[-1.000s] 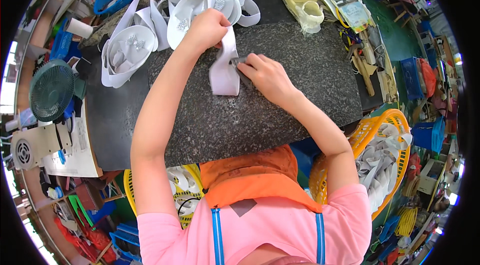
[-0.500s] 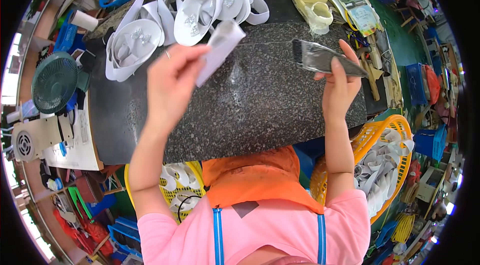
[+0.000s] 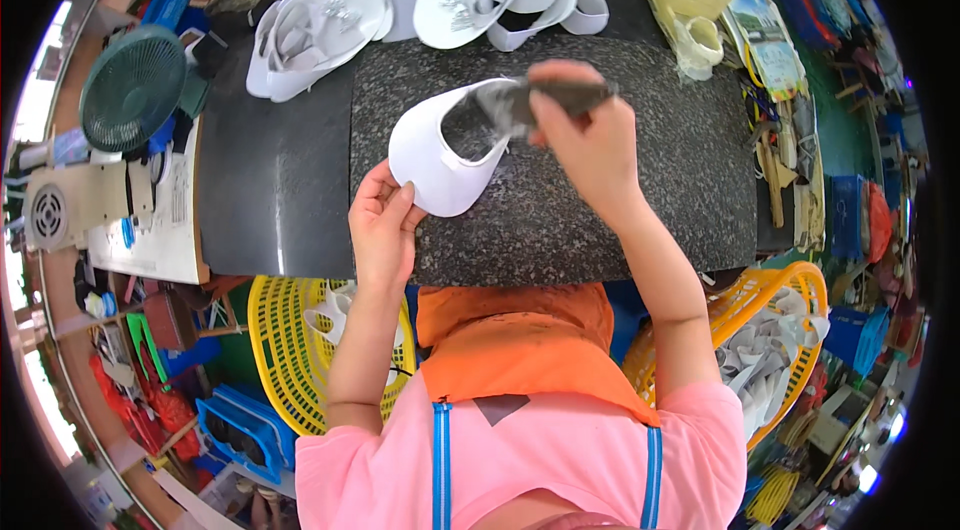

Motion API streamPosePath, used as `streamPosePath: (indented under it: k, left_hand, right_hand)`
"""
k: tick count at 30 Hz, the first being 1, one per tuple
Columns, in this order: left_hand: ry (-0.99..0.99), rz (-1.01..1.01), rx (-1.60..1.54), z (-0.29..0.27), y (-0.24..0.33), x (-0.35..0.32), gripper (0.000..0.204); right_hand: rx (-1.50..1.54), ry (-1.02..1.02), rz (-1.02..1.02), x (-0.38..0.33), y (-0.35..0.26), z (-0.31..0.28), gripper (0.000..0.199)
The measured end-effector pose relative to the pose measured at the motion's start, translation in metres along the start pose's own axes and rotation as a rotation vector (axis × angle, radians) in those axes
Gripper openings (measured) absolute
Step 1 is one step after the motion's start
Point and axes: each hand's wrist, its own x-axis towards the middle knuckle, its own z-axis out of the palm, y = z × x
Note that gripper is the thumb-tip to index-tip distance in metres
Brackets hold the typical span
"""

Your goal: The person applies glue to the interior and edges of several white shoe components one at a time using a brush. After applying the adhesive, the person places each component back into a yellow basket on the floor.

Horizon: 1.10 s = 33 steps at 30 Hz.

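Observation:
Pinched at its near left edge by my left hand (image 3: 384, 232), a white curved shoe upper (image 3: 422, 152) lies on the dark speckled stone slab. A wide opening runs through the middle of the upper. My right hand (image 3: 592, 145) grips a flat brush (image 3: 575, 98) with a dark handle. The brush is blurred by motion, its head over the upper's far right edge; whether the bristles touch cannot be told. At the slab's far side rest several white uppers (image 3: 440, 15) with shiny decorations, some nested together.
A cream-coloured pot (image 3: 698, 48) stands at the far right, beside printed sheets (image 3: 765, 45). To the left is a green fan (image 3: 133, 90). Below the slab, a yellow basket (image 3: 270, 330) sits left and an orange basket (image 3: 800, 280) right, both containing white pieces.
The upper has come down onto the slab and lies opened out. My right hand has brought the brush leftward over it. The whole view has shifted slightly.

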Motion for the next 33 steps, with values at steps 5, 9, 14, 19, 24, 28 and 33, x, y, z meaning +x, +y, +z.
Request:
streamPosePath:
  k: [5,9,14,19,24,28,33]
  left_hand:
    - [0.2,-0.026,-0.286,-0.03,0.008,-0.014,0.031]
    - [0.284,0.146,-0.154,-0.142,0.054,-0.054,0.037]
    - [0.776,0.208,0.013,-0.265,0.091,-0.195,0.033]
    - [1.167,0.012,-0.053,-0.359,-0.012,-0.269,0.029]
    - [1.506,-0.085,-0.317,-0.442,-0.126,-0.278,0.032]
    - [1.533,0.082,-0.606,-0.502,-0.186,-0.305,0.038]
    - [1.735,-0.179,-0.64,-0.45,-0.207,-0.273,0.04]
  right_hand:
    - [-0.47,-0.23,-0.198,-0.033,0.013,0.009,0.022]
    - [-0.148,0.071,0.01,-0.043,0.007,-0.01,0.02]
    - [-0.202,-0.005,-0.007,-0.038,0.026,-0.015,0.021]
    - [-0.205,-0.017,-0.081,-0.038,0.026,-0.005,0.021]
    - [-0.304,0.028,-0.135,-0.052,0.018,-0.007,0.023]
    - [-0.313,0.039,-0.093,-0.057,0.021,-0.02,0.025]
    - [-0.377,0.073,-0.08,-0.066,0.023,-0.03,0.026]
